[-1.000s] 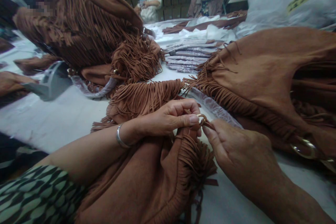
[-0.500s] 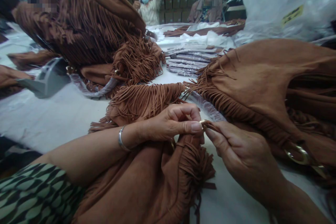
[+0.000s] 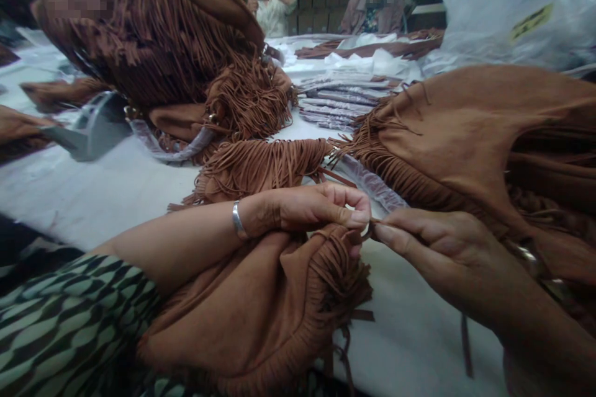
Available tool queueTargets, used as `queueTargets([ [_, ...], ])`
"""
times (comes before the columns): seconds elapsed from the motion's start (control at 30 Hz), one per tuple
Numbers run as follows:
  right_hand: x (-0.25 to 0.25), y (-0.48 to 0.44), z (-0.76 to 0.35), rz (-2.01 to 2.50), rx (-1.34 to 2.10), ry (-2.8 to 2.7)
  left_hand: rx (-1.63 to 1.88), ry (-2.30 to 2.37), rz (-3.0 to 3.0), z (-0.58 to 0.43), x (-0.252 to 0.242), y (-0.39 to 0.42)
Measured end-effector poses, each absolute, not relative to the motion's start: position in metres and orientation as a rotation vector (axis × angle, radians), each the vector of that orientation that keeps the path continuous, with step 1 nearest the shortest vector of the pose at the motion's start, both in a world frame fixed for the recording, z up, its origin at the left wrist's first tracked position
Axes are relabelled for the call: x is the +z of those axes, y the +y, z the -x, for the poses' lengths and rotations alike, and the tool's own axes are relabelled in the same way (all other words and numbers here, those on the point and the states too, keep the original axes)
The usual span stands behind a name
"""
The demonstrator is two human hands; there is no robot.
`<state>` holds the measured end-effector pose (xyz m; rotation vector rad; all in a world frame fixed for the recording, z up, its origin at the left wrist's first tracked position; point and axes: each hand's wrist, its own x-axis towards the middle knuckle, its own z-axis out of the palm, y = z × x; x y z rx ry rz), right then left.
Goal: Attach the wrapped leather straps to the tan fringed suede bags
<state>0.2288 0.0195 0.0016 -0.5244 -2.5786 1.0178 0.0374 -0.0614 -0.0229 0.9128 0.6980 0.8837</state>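
Note:
A brown suede bag with fringe (image 3: 242, 304) lies on the table in front of me, partly beneath my left forearm. Just above its fringed edge, my left hand (image 3: 326, 208) is closed in a pinch of thumb and fingers. My right hand (image 3: 437, 254) pinches a thin brown leather strap (image 3: 374, 223) from the other side. The strap spans the small gap between the fingertips of both hands. Its ends are hidden by my fingers. Loose fringe strips hang below the hands.
Another fringed bag (image 3: 465, 111) lies at the right, with gold hardware. More fringed bags (image 3: 177, 43) are heaped at the left beside a grey holder (image 3: 100, 127). Plastic-wrapped straps (image 3: 335, 102) are stacked mid-table. Clear plastic bags (image 3: 488, 6) stand behind; two people sit across.
Both hands have shifted slightly right, still pinching at the same spot. The gold fitting seen at my left thumb is now hidden. The view has moved a little.

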Motion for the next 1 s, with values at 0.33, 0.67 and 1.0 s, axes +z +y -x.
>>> queueTargets([
  [0.33,0.013,0.021,-0.238,0.740,1.429,-2.507,0.767,1.603,-1.419,-0.081,0.029,-0.095],
  [0.67,0.014,0.016,-0.242,0.477,1.677,-2.421,0.913,1.170,-1.257,-0.067,0.006,-0.094],
  [1.0,-0.012,0.021,-0.227,0.577,2.111,-2.046,0.826,0.834,-0.901,-0.038,-0.019,-0.078],
])
